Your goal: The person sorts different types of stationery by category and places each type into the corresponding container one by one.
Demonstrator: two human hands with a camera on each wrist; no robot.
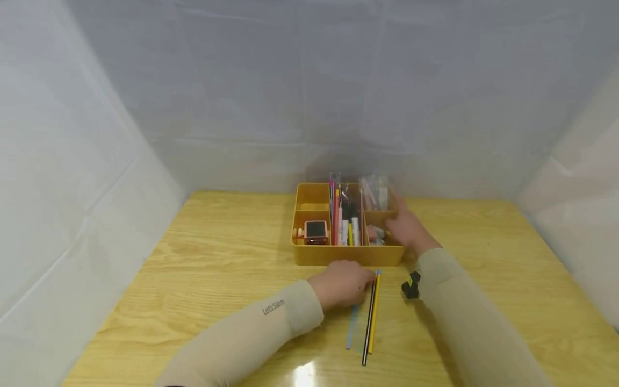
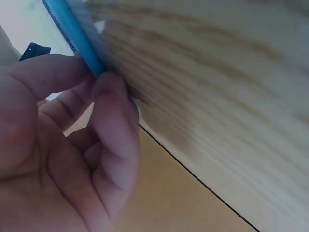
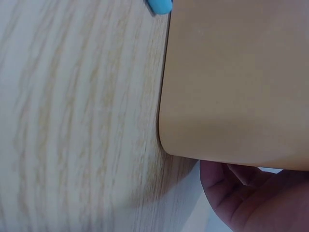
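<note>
A yellow divided tray point(image 1: 348, 255) stands mid-table, holding pens, a small orange device point(image 1: 316, 231) and clear bags. My right hand point(image 1: 409, 230) holds the tray's right wall point(image 3: 231, 82), with its fingers point(image 3: 246, 191) curled past the corner. In front of the tray lie a light blue pencil point(image 1: 351, 328), a black striped one point(image 1: 368, 322) and a yellow one point(image 1: 374, 309). My left hand point(image 1: 344, 282) covers their near ends. Its thumb and forefinger point(image 2: 113, 101) pinch the blue pencil point(image 2: 72, 34).
A small black and yellow clip point(image 1: 411, 286) lies on the wooden table point(image 1: 217, 258) by my right forearm. White cloth walls close in the table at the left, back and right.
</note>
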